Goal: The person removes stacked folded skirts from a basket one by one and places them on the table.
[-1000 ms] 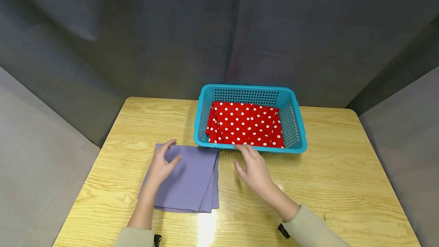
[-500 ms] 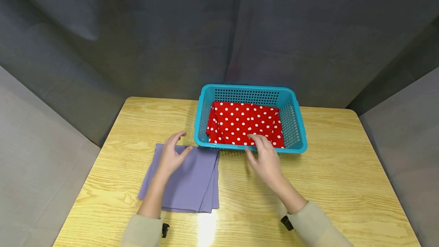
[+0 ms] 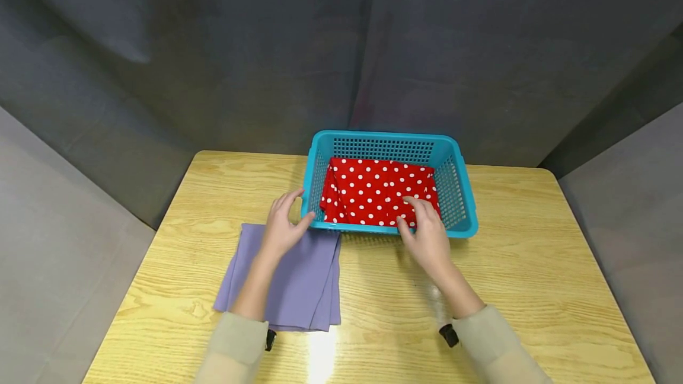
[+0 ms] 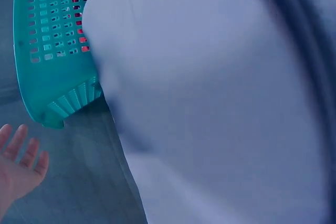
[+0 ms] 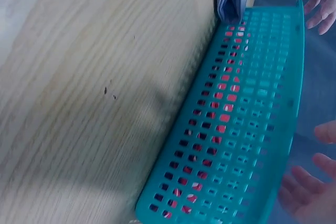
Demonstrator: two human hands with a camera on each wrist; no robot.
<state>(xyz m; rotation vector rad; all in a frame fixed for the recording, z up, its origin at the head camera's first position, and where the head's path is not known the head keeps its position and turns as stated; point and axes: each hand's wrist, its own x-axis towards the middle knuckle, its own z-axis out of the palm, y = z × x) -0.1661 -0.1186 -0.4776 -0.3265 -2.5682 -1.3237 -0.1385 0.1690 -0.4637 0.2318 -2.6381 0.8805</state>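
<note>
Both hands hover around a blue plastic basket [image 3: 384,135] on the table. My left hand [image 3: 281,231] is at its front left corner, thumb and fingers spread apart; whether it touches the rim I cannot tell. Above the front rim, toward the right, is my right hand [image 3: 430,243], its fingers over the inside and nothing held. Inside the basket lies a red cloth with white dots [image 3: 368,191]. A folded purple cloth [image 3: 299,283] lies flat on the table under the left forearm. The right wrist view shows the basket's perforated side [image 5: 226,108] and my right hand's fingers [image 5: 310,182] beside the rim.
The wooden table [image 3: 533,265] has rounded back corners. Dark grey curtains [image 3: 267,64] hang behind it, and paler grey panels stand at both sides. The basket sits close to the table's back edge, its front left corner near the purple cloth.
My left hand has moved forward and right, from over the purple cloth to the basket's corner. The right hand has moved right and slightly forward along the front rim. Cloths and basket stay put.
</note>
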